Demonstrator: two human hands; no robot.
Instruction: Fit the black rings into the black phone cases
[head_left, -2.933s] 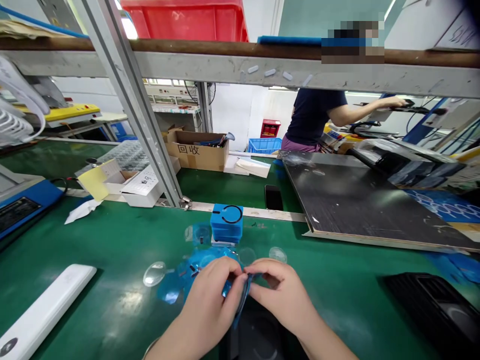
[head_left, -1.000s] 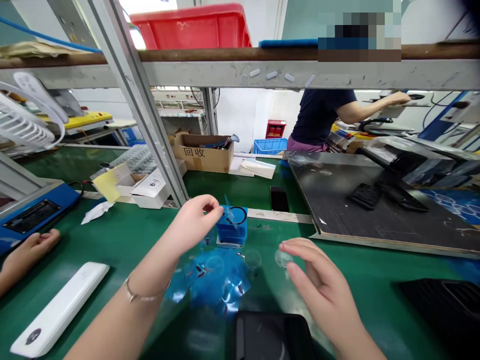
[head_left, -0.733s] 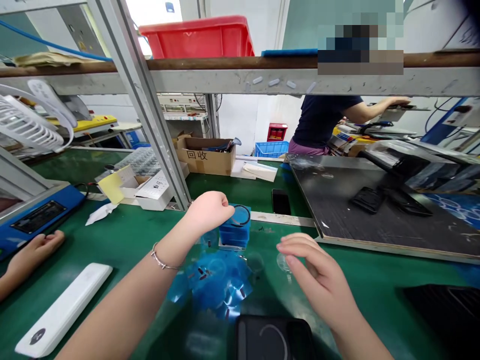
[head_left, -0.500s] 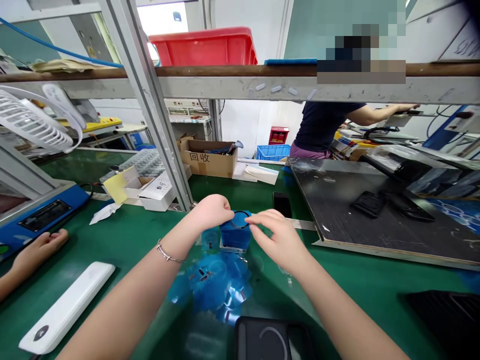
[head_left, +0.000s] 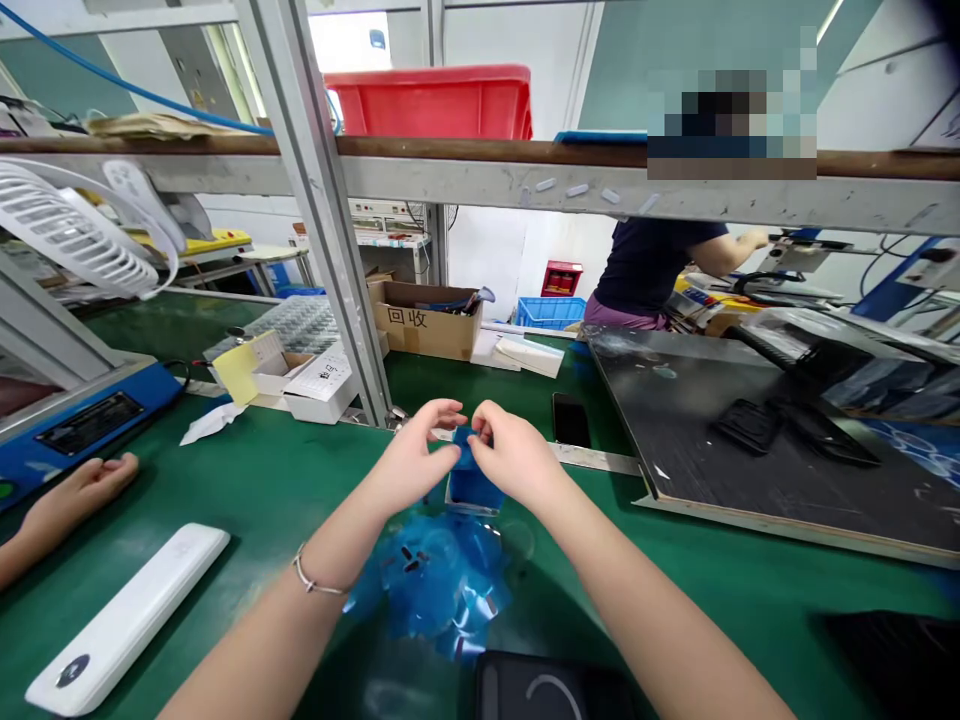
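Close together over a stack of blue film sheets (head_left: 474,492), my two hands meet at a small piece of blue film (head_left: 466,450). My left hand (head_left: 414,455) has its thumb against the film's left edge, its fingers curved above. The fingers of my right hand (head_left: 511,452) are pinched at the right edge. The dark ring seen earlier is not visible here. Nearer to me, a loose pile of blue film pieces (head_left: 431,585) lies on the green mat, with small dark bits on it. A black case-like part with a grey arc (head_left: 551,690) lies at the bottom edge.
A phone (head_left: 571,420) lies beyond my right hand, beside a dark board (head_left: 720,440). Another person's hand (head_left: 82,500) rests at left, near a long white device (head_left: 131,620). A metal post (head_left: 322,220) and a cardboard box (head_left: 424,318) stand behind.
My hands have drawn together, and the right fingers have closed in. The dark ring between them is out of sight, with blue film between them now. The view has shifted slightly.
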